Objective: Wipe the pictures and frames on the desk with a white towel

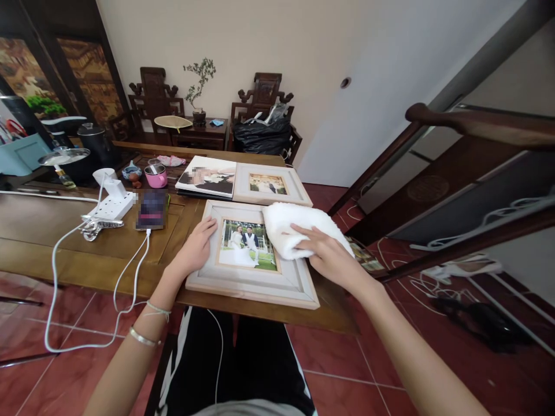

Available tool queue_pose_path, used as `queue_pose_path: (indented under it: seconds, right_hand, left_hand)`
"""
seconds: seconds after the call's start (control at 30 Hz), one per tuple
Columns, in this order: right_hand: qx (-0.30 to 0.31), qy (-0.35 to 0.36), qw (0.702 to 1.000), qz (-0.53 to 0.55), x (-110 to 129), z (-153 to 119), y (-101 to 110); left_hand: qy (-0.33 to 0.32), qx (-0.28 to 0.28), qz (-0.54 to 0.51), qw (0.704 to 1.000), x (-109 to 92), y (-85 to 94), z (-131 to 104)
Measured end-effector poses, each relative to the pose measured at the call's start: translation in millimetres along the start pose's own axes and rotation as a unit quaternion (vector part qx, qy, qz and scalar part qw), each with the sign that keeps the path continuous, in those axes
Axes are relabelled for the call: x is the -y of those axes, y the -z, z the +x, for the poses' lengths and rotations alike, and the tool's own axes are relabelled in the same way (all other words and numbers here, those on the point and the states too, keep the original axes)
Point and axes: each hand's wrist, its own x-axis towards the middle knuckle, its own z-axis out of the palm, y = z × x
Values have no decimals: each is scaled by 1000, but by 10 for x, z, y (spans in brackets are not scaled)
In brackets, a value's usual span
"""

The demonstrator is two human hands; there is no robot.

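Observation:
A light wooden picture frame [255, 284] with a photo of two people lies flat at the table's near edge. My left hand [197, 247] grips its left side, with fingers over the rail. In my right hand [323, 249] is a folded white fluffy cloth [295, 222]. The cloth presses on the frame's right side and covers its upper right corner, hanging out past the edge. Just behind lie a second light frame [299, 188] with a photo and a photo album [208, 176] beside it.
To the left on the wooden table [39, 222] are a white power strip [119, 202], a charging phone [151, 211], a pink cup [156, 175] and a dark pot [93, 138]. A white cable [54, 289] loops over the near edge. A wooden chair [468, 124] stands at right.

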Motion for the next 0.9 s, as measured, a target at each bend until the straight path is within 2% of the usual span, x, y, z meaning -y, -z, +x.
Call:
queue_pose_path:
  seconds: [0.13, 0.33, 0.4, 0.47, 0.6, 0.73, 0.83, 0.9]
  right_hand:
    - [17, -3, 1000, -5, 194, -91, 18]
    - [83, 15, 996, 34, 640, -656, 182]
    - [92, 7, 995, 47, 679, -739, 204]
    - [75, 0, 996, 53, 638, -721, 179]
    - [26, 0, 999, 35, 390, -451, 35]
    - [9, -34, 999, -7, 133, 12, -61]
    - [-1, -73, 997, -17, 91, 435, -50]
    - [-14, -63, 998, -19, 176, 724, -43]
  left_hand:
    - [0, -10, -1, 1000, 3, -12, 1]
    - [-1, -13, 5, 1000, -14, -22, -5]
    - [-6, -14, 3, 1000, -9, -23, -7]
    - [-9, -13, 3, 1000, -6, -18, -6]
    - [-8, 3, 13, 1000, -13, 13, -3]
    - [-13, 5, 5, 1000, -20, 35, -5]
    - [-8, -3, -3, 1000, -20, 28, -9]
    - [-2, -8, -8, 1000, -23, 20, -9]
